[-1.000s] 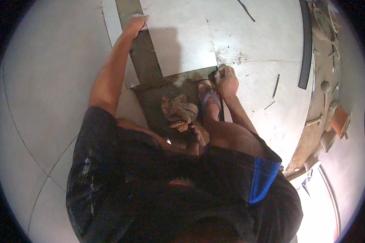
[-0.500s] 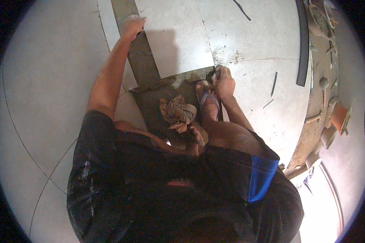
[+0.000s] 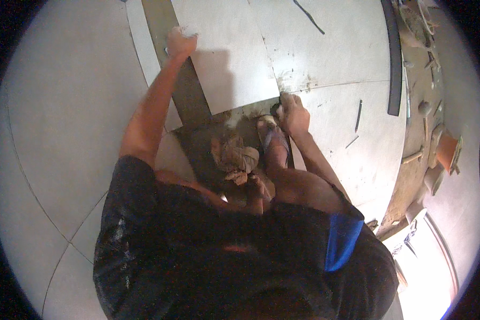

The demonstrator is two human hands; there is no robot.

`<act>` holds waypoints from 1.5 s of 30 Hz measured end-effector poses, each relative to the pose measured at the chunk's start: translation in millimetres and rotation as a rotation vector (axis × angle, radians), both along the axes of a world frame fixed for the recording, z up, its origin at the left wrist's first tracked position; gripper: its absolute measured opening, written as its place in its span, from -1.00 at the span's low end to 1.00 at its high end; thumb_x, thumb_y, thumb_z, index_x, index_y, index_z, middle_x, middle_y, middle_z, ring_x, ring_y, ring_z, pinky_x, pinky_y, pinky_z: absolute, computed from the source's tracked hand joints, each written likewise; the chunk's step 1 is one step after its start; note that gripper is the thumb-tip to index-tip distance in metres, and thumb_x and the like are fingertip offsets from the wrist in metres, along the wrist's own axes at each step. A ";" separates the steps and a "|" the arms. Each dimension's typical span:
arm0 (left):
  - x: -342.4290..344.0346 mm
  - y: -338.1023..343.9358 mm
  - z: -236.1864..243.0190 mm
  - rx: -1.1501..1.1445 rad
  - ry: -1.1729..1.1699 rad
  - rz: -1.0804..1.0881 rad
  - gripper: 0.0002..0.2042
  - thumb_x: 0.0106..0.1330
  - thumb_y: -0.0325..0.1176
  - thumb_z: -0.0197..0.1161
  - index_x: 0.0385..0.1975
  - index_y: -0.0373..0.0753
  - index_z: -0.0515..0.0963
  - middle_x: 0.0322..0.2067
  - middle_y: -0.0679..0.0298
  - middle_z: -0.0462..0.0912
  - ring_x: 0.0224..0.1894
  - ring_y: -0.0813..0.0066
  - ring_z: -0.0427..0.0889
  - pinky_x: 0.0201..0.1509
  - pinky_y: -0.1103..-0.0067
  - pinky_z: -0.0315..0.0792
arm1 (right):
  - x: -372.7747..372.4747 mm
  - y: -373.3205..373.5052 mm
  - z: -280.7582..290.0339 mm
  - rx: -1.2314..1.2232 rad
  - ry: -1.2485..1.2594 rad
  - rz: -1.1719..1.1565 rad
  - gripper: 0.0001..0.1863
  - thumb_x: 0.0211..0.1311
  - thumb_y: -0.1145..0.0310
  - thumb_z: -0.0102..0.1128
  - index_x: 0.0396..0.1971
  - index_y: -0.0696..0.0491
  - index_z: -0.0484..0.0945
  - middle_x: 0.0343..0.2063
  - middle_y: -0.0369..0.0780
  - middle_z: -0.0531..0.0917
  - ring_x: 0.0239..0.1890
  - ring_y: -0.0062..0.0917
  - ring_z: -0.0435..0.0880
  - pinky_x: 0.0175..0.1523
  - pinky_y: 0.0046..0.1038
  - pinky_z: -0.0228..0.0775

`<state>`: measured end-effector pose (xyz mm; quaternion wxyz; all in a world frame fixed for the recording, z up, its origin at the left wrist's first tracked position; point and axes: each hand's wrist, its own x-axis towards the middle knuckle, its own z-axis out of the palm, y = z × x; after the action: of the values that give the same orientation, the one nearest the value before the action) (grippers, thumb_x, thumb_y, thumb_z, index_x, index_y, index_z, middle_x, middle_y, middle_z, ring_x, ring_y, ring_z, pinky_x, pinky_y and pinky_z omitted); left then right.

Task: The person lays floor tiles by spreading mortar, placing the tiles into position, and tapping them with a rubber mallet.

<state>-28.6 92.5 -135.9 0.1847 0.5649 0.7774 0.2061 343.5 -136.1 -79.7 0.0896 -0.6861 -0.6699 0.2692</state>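
A large pale floor tile [image 3: 240, 69] lies in front of me, beside a bare grey-brown strip [image 3: 189, 98]. At the strip's far part, my left hand [image 3: 182, 42] is closed in a fist against the tile's left edge. Whatever its fingers hold is hidden. My right hand [image 3: 294, 113] is closed near the tile's near right corner, just beyond my sandalled foot [image 3: 272, 133]. A small dark thing shows next to its fingers, too unclear to name. Crumpled brown paper [image 3: 237, 158] sits on the bare patch between my legs.
A thin dark stick [image 3: 359, 116] and a longer dark strip [image 3: 309, 17] lie on the tiles at right. Farther right runs a long black bar [image 3: 392, 64]. Beyond it are a mallet [image 3: 424, 111], an orange object [image 3: 449, 152] and several tools on dirty ground.
The whole view has shifted a little, so the tiles sit slightly lower in it. Both hands stay closed at about the same places along the tile.
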 end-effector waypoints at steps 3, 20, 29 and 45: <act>7.8 -1.6 3.7 0.041 0.005 -0.012 -0.39 0.04 -0.19 0.51 0.08 -0.33 0.50 0.02 -0.09 0.61 0.14 -0.06 0.56 0.24 0.26 0.44 | 3.0 0.0 0.4 -0.035 0.006 -0.006 -0.52 0.18 0.29 0.27 0.14 -0.10 0.48 0.01 -0.06 0.57 -0.12 -0.09 0.69 -0.10 -0.15 0.59; 12.0 -6.5 0.3 0.102 -0.066 -0.018 -0.44 0.06 -0.27 0.45 0.04 -0.42 0.45 0.02 -0.14 0.56 0.14 -0.09 0.53 0.25 0.26 0.41 | 5.7 -7.6 -17.2 0.092 0.021 0.016 -0.50 0.14 0.38 0.26 0.14 -0.03 0.48 -0.12 -0.08 0.57 -0.17 -0.10 0.66 -0.16 -0.15 0.59; 3.0 -1.9 -1.2 0.062 -0.064 0.053 -0.46 0.08 -0.25 0.42 0.04 -0.38 0.46 0.01 -0.15 0.57 0.13 -0.09 0.54 0.23 0.23 0.43 | -3.7 -5.4 -5.1 0.091 0.076 -0.008 -0.55 0.17 0.35 0.28 0.10 -0.04 0.50 -0.10 -0.08 0.59 -0.15 -0.08 0.67 -0.14 -0.11 0.60; -56.9 14.8 -40.7 -0.167 -0.550 -0.025 -0.55 0.16 -0.15 0.43 -0.02 -0.25 0.55 -0.13 0.05 0.67 -0.10 0.21 0.67 0.00 0.30 0.54 | -9.6 2.1 -7.4 0.147 0.150 0.002 -0.62 0.21 0.33 0.26 0.02 0.09 0.54 -0.12 -0.03 0.62 -0.09 -0.07 0.65 -0.04 -0.15 0.54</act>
<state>-85.5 107.3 -176.5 0.4370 0.4802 0.7055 0.2842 333.9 -134.0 -87.1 0.1896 -0.6550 -0.6798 0.2700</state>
